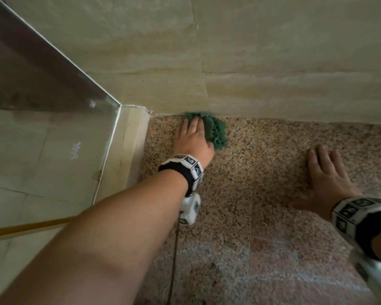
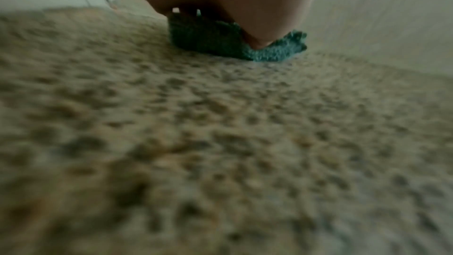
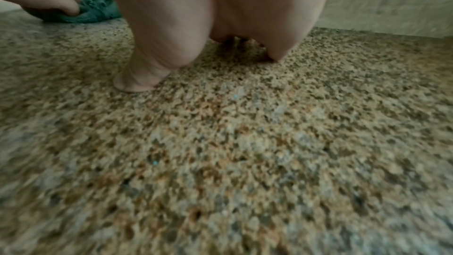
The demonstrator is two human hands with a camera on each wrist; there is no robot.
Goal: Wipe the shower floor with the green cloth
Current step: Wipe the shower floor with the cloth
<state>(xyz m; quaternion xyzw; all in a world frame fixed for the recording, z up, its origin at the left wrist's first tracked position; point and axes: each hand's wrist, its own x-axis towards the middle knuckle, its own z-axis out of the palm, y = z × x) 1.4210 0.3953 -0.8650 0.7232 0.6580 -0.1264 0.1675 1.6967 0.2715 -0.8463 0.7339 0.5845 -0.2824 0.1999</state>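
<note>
Left hand [image 1: 193, 139] presses flat fingers on the soft, bunched green knitted cloth [image 1: 216, 130] at twelve o'clock; the limp cloth is best palmed centrally. Right hand [image 1: 330, 183] is splayed on the speckled granite floor [image 1: 262, 172].

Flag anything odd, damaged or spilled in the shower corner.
Little stands out. The green cloth is bunched under the left hand against the wall base. The right hand lies flat on the speckled floor. A few tiny blue-green specks dot the floor, possibly cloth lint.
</note>
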